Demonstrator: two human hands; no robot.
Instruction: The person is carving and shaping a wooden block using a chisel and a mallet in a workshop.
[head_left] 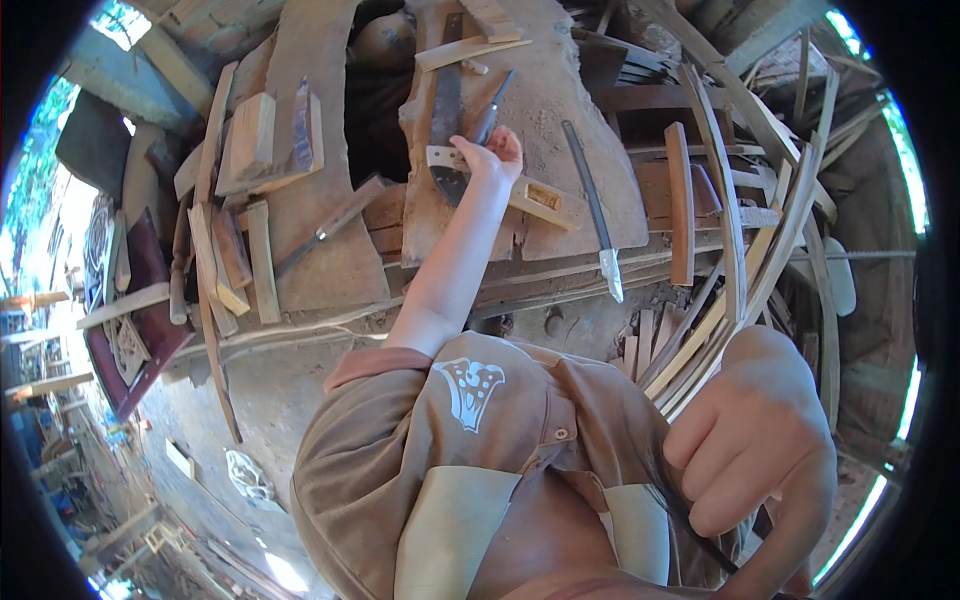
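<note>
Two hands: the left hand (488, 155) is out over the workbench (345, 265), the right hand (755, 430) up close to the view, clear of the bench's near edge.
Left hand: fingers half curled, thumb out to the side, and I can't tell whether it grips anything.
Right hand: folded into a fist, anything inside it hidden; a dark cord (705, 545) runs just beside.
Slotted block: pale wood, this slotted block (562, 208) lies on the right slab (545, 115), poking out beside the left wrist toward the near edge.
By the fingers: a dotted pale piece (440, 157) on one side, a slim dark tool (494, 100) pointing to the far edge.
Long bar: there's a dark bar (585, 180) across that slab, its silvery wrapped end (611, 272) jutting past the near edge.
Left slab: two wood blocks (252, 135) sit toward the far left corner; a wooden-handled tool (350, 208) lies nearer the front.
Near left corner: loose sticks (263, 265) overhang.
Off the right edge: curved wood strips (780, 265) crowd together.
</note>
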